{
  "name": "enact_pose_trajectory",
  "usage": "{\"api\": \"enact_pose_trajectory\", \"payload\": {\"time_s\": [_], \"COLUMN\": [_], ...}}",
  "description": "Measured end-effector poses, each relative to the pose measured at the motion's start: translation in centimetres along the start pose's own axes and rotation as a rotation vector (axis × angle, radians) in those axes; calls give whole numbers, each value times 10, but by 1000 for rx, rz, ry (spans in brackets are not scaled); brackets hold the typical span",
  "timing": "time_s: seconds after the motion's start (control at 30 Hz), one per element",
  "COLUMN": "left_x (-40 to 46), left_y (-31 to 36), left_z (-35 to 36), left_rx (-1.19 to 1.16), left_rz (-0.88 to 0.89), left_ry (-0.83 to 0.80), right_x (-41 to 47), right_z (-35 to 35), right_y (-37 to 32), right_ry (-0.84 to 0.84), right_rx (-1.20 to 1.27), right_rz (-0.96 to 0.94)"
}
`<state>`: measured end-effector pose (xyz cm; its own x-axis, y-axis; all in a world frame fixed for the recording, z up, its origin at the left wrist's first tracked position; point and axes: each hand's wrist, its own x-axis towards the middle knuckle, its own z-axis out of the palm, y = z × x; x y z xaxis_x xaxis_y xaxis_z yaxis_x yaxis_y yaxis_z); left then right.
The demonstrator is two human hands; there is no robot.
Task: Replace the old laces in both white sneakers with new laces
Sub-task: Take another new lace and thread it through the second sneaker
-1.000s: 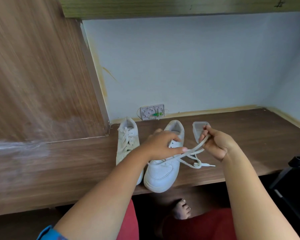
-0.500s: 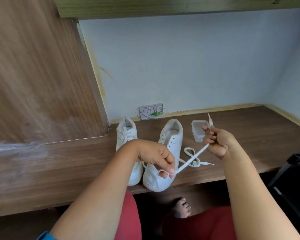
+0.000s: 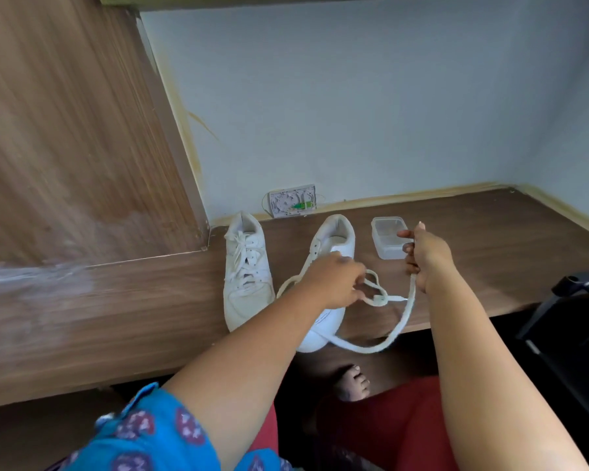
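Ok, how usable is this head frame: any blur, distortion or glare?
Head view: even, soft light, no glare. Wide-angle bending curves the desk edge. The wooden panel at left is smeared by motion. The sneakers, right one and left one, stay fairly sharp; the lace and left hand are slightly soft.

Materials and finishes on the desk

Wood-grain desk [image 3: 456, 253] is showing a matt brown finish; two sneakers [image 3: 245, 266] are looking smooth, white, leather-like; the lace [image 3: 371, 346] is appearing flat woven cloth; the small box [image 3: 386, 241] is reading as clear plastic.
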<state>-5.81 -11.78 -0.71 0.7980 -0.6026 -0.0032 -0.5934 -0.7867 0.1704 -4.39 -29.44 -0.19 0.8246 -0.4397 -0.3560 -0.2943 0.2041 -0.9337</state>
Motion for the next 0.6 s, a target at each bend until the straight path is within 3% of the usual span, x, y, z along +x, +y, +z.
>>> {"api": "enact_pose_trajectory", "payload": {"time_s": [0.1,0.17,0.2,0.23,0.3,0.37,0.43,0.5,0.6], "left_x": [12,18,20,22,18,13,5,-1,-8], "left_y": [5,7,5,5,6,-4,-36,-73,-115], "left_z": [24,29,27,19,-11,-46,-65,-68,-51], "left_rx": [445,497,384,141,-619,-1313,-1644,-1539,-1085], "left_rz": [130,130,97,22,-186,-378,-574,-772,-1080], "left_ry": [-75,-110,-98,-62,101,382,696,856,697], "right_x": [-2,-3,-2,-1,2,3,-2,-11,-26], "right_z": [2,2,1,0,-2,-2,-1,3,13], "right_y": [0,2,2,3,3,2,1,2,5], "right_ry": [15,7,5,3,-11,-66,-140,-204,-317], "right_rx": [-63,-78,-83,-85,-104,-187,-350,-548,-761], "right_rz": [-76,-104,-118,-137,-176,-210,-243,-268,-299]}}
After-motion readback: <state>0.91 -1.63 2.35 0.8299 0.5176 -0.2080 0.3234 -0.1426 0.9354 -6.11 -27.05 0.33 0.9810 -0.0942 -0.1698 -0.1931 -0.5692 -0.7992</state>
